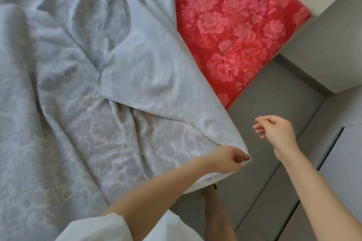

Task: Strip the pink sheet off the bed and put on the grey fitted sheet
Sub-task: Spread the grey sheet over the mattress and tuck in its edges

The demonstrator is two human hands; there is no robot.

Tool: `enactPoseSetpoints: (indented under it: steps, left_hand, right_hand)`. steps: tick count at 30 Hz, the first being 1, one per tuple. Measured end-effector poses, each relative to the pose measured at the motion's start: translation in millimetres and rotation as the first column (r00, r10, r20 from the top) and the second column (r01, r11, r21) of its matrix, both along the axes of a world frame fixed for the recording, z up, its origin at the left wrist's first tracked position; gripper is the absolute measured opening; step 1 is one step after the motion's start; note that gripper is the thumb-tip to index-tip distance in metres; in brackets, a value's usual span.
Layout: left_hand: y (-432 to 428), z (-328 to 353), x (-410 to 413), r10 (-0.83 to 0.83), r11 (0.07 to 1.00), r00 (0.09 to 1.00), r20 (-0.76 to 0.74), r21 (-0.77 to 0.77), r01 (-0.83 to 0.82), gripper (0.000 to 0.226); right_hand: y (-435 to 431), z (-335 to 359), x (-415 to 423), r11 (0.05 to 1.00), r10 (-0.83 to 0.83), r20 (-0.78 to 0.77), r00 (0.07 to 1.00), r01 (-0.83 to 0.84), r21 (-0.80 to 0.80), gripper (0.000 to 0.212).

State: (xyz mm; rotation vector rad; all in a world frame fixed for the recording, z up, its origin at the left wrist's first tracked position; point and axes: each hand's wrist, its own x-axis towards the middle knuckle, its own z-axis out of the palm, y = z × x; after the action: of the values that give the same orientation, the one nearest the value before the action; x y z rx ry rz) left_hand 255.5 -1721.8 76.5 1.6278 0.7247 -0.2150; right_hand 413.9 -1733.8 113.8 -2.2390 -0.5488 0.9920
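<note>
The grey sheet (78, 84) is being pinched at its near corner by the left hand (229, 159) and is lying rumpled across most of the bed. The right hand (278, 133) is being held relaxed and empty above the floor (260, 172). A red flowered cover (235, 25) is being left bare beyond.

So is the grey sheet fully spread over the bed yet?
Not fully: the grey sheet lies wrinkled, one flap folded back, leaving the red floral cover bare; the left hand pinches its near corner.

We read no text, label, number or sign here. The sheet (78, 84) and red cover (235, 25) bear floral patterns only.
</note>
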Motion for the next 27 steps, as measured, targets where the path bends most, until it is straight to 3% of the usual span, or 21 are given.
enactPoseSetpoints:
  steps: [2, 3, 5, 6, 8, 9, 11, 12, 14, 15, 16, 18, 19, 20, 21, 23, 25, 27]
  left_hand:
    - [9.3, -12.2, 31.2, -0.169, 0.986, 0.976, -0.139, -0.035, 0.166, 0.040]
    - [20.2, -24.2, 38.9, -0.139, 0.990, 0.968, -0.210, -0.012, 0.140, 0.037]
    - [49.3, -53.5, 38.4, 0.173, 0.985, 0.920, -0.351, 0.040, -0.170, 0.023]
    - [66.6, -69.9, 29.6, 0.395, 0.912, 0.833, -0.388, 0.057, -0.406, 0.016]
    - [100.3, -97.4, 5.0, 0.738, 0.597, 0.499, -0.454, 0.095, -0.796, 0.016]
    - [116.8, -111.7, -11.2, 0.819, 0.410, 0.312, -0.481, 0.113, -0.905, 0.018]
    - [144.5, -133.8, -40.7, 0.853, 0.149, 0.053, -0.520, 0.146, -0.978, 0.014]
    - [157.1, -149.9, -55.2, 0.848, 0.063, -0.030, -0.529, 0.158, -0.985, 0.011]
    - [174.7, -176.4, -72.3, 0.819, -0.139, -0.207, -0.535, 0.164, -0.977, 0.029]
    - [180.8, -188.2, -77.1, 0.803, -0.200, -0.265, -0.535, 0.176, -0.964, 0.036]
    - [186.6, -195.3, -78.4, 0.803, -0.202, -0.285, -0.523, 0.211, -0.956, 0.034]
    - [199.2, -191.8, -64.1, 0.839, -0.127, -0.285, -0.464, 0.342, -0.931, 0.019]
    - [208.5, -183.1, -47.6, 0.892, -0.100, -0.284, -0.353, 0.457, -0.884, 0.009]
    - [218.2, -169.7, -27.1, 0.959, -0.091, -0.218, -0.181, 0.533, -0.841, 0.001]
    - [229.0, -152.3, -0.1, 0.995, -0.086, -0.098, 0.010, 0.571, -0.817, 0.011]
    - [246.5, -122.6, 65.8, 0.925, 0.096, 0.281, 0.254, 0.561, -0.822, 0.023]
    - [244.5, -102.0, 137.7, 0.692, 0.420, 0.655, 0.304, 0.568, -0.707, 0.018]
    - [228.5, -93.3, 206.9, 0.323, 0.678, 0.880, 0.348, 0.563, -0.472, 0.020]
  right_hand:
    - [11.2, -5.9, 37.9, 0.997, 0.079, 0.022, 0.997, -0.078, -0.027, 0.017]
    - [17.8, -11.2, 51.5, 0.990, 0.134, 0.033, 0.990, -0.132, -0.041, 0.019]
    - [32.2, -24.4, 70.5, 0.968, 0.242, 0.044, 0.969, -0.239, -0.074, 0.021]
    - [39.4, -32.0, 77.0, 0.956, 0.285, 0.048, 0.957, -0.280, -0.089, 0.021]
    - [52.1, -48.2, 85.4, 0.928, 0.361, 0.053, 0.931, -0.354, -0.114, 0.020]
    - [57.6, -57.0, 86.9, 0.915, 0.393, 0.046, 0.918, -0.386, -0.119, 0.018]
    - [67.5, -74.8, 89.0, 0.884, 0.456, 0.017, 0.890, -0.450, -0.125, 0.016]
    - [71.9, -85.2, 91.1, 0.869, 0.482, -0.004, 0.876, -0.479, -0.120, 0.015]
    - [79.0, -104.9, 96.7, 0.842, 0.524, -0.051, 0.850, -0.527, -0.117, 0.014]
    - [82.9, -114.1, 101.3, 0.831, 0.539, -0.063, 0.840, -0.543, -0.124, 0.013]
    - [86.8, -121.7, 106.9, 0.819, 0.554, -0.066, 0.830, -0.557, -0.138, 0.013]
    - [94.9, -133.3, 119.4, 0.808, 0.562, -0.078, 0.823, -0.567, -0.159, 0.013]
    - [100.2, -135.9, 126.3, 0.815, 0.551, -0.090, 0.830, -0.558, -0.158, 0.014]
    - [107.0, -135.3, 133.0, 0.829, 0.531, -0.105, 0.841, -0.541, -0.138, 0.014]
    - [115.5, -131.9, 139.6, 0.857, 0.494, -0.129, 0.860, -0.507, -0.092, 0.014]
    - [138.4, -117.4, 154.7, 0.919, 0.391, -0.243, 0.888, -0.393, 0.040, 0.004]
    - [165.7, -97.1, 176.4, 0.948, 0.318, -0.414, 0.853, -0.277, 0.158, 0.044]
    - [194.0, -82.6, 205.7, 0.952, 0.294, -0.496, 0.817, -0.203, 0.230, 0.084]
